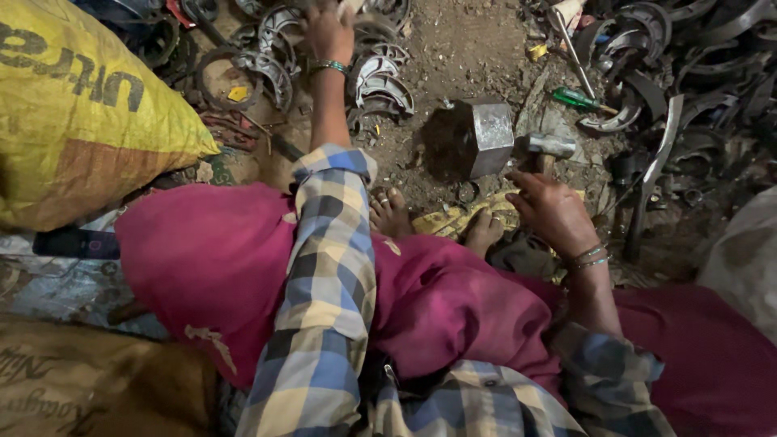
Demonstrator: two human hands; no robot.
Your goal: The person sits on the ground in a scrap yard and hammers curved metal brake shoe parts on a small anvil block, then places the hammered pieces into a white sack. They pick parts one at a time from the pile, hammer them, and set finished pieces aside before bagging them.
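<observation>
Sack: yellow woven sack (77,113), upper left, resting on dirt ground (469,57).
Lap: magenta cloth (218,267) over crossed legs, bare feet (391,212) showing.
Scrap pile: curved metal brake shoes (380,81) scattered across top, more at right.
Anvil block: steel block (490,133) on the ground, centre.
Left hand (328,32): stretched forward onto the brake-shoe pile; finger closure cannot be told, fingertips cut off by the frame edge.
Right hand (550,212): fingers curled around the hammer (546,147) handle, head just right of the block.
Screwdriver: green-handled screwdriver (579,99), beyond the hammer.
</observation>
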